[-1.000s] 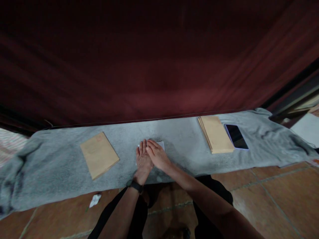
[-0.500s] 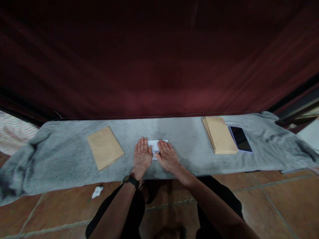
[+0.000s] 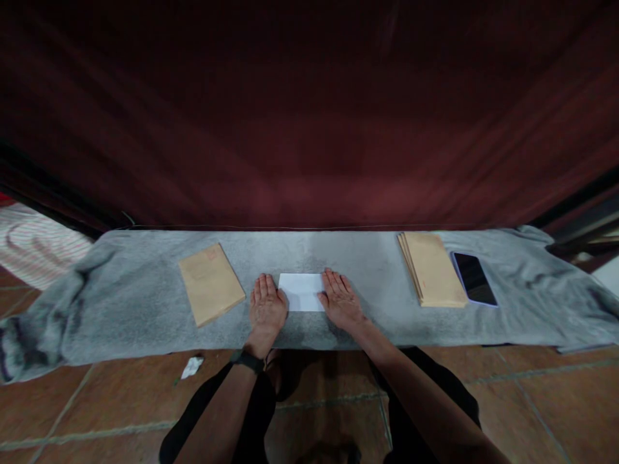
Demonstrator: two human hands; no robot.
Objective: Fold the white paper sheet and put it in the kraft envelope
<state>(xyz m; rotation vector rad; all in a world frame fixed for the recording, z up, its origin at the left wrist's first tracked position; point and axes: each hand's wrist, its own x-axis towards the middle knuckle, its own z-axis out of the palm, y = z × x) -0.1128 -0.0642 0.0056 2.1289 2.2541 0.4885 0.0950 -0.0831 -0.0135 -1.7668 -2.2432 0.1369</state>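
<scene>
A small white sheet of paper (image 3: 302, 293) lies flat on the grey cloth (image 3: 367, 270) in front of me. My left hand (image 3: 267, 304) rests palm down at its left edge, fingers stretched out. Over the right end of the paper lies my right hand (image 3: 341, 299), also flat and open, covering that edge. Neither hand grips anything. To the left of my left hand sits a brown paper envelope (image 3: 211, 283), turned at an angle.
At the right is a stack of several brown envelopes (image 3: 434, 269), with a phone in a purple case (image 3: 474, 278) beside it. Dark red fabric (image 3: 309, 161) rises behind the cloth. A crumpled white scrap (image 3: 192, 367) lies on the tiled floor (image 3: 120, 399).
My hands have slid apart, left hand leftward and right hand rightward, both staying flat. More of the white paper shows between them. The whole view has shifted slightly.
</scene>
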